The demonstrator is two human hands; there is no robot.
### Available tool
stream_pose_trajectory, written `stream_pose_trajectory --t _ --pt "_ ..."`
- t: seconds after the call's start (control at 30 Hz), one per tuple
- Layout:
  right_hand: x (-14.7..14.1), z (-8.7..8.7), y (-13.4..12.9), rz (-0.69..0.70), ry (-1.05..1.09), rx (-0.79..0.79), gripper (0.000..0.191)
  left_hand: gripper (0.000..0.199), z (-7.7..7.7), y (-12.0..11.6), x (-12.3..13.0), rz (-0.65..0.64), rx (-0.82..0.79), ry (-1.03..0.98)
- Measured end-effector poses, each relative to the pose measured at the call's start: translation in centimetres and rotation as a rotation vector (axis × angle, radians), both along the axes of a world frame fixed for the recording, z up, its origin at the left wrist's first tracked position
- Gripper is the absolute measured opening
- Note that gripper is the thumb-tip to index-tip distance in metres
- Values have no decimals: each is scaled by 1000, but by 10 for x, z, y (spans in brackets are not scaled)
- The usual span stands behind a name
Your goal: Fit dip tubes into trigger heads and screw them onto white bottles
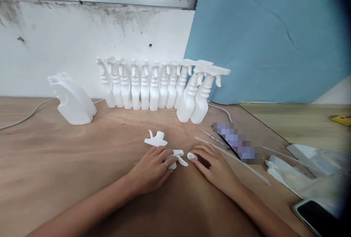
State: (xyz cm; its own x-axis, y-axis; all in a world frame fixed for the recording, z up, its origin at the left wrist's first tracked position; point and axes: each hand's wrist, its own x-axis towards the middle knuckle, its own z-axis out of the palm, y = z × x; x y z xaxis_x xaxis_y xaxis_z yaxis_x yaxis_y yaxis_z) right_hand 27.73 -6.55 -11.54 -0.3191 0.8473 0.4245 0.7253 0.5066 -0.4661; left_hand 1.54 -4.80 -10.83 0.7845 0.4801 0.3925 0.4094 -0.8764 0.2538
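Near centre, the left hand (156, 164) grips a spray head (179, 153); just right, the right hand (216, 162) pinches a small cap (191, 155). Holding both steady and facing each other squarely likely works best.

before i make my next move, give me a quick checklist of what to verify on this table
1. Left hand has a grip on a spray head: ok.
2. Right hand has a grip on the small round part: ok, pinched at the fingertips.
3. Second spray head within easy reach: ok, it seems; it lies just beyond the left hand.
4. Pointed tool clear of both hands: ok, it lies apart, beyond the right hand.
5. Two bottles on the left topped with spray heads: not ok, their necks are bare.
6. Small round part undamaged: cannot tell, too small.
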Motion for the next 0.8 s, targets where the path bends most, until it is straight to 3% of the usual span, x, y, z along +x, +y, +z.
stream_pose_trajectory --t 0.1,0.2,0.33,0.5,0.8 --pt "-4 -2 -4 -46 115 46 6 37 -2 -8 -11 -24 -128 -124" --pt "-15 2 -13 -68 203 112 11 36 0 -17 -19 12 -368 -228" --pt "-40 9 -23 26 281 254 19 35 1 -17 -20 121 -598 -238" --pt "-58 6 -20 354 164 305 34 38 -2 -11 -16 78 -616 -294" --pt "-58 11 -24 507 180 102 43 39 -2 -16 -16 84 -601 -347"
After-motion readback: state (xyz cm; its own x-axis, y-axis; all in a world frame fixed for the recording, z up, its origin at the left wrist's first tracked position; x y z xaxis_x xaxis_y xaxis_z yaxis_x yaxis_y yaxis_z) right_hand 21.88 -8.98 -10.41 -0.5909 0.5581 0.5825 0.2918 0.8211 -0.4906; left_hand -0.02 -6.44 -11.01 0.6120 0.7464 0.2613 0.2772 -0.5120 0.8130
